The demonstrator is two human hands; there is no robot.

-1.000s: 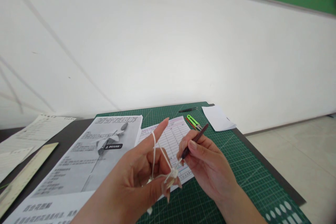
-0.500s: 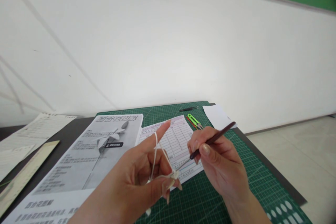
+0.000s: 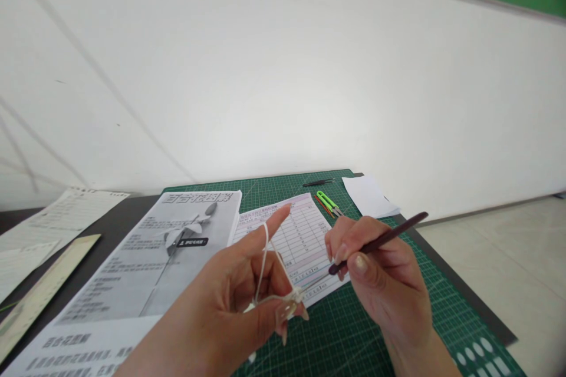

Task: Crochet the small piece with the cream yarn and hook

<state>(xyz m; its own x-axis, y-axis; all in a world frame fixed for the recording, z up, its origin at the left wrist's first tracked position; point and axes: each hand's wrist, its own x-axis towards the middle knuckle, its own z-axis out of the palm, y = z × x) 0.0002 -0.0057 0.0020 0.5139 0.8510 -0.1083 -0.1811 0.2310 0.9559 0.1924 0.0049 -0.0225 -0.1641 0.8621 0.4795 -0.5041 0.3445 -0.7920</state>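
My left hand (image 3: 239, 294) pinches a small piece of white crochet work (image 3: 292, 301) between thumb and fingers. White yarn (image 3: 264, 256) loops over its raised index finger and runs down to the piece. In my right hand (image 3: 384, 283) is a crochet hook (image 3: 380, 240) with a dark handle, held like a pen. The thin metal shaft points left, and its tip meets the white stitches; whether it sits inside a loop I cannot tell. A bit of white shows below the left hand.
A green cutting mat (image 3: 354, 330) bears a printed form (image 3: 305, 230), green thread snips (image 3: 328, 202), dark tweezers (image 3: 319, 182) and blank white paper (image 3: 369, 195). Left lie a printed pattern sheet (image 3: 132, 271), a ruler-like strip (image 3: 53, 288) and more papers (image 3: 66, 218). A white wall stands behind.
My right hand has moved right and slightly down with the crochet hook, whose handle now tilts lower. The left hand and crochet work have shifted slightly right.
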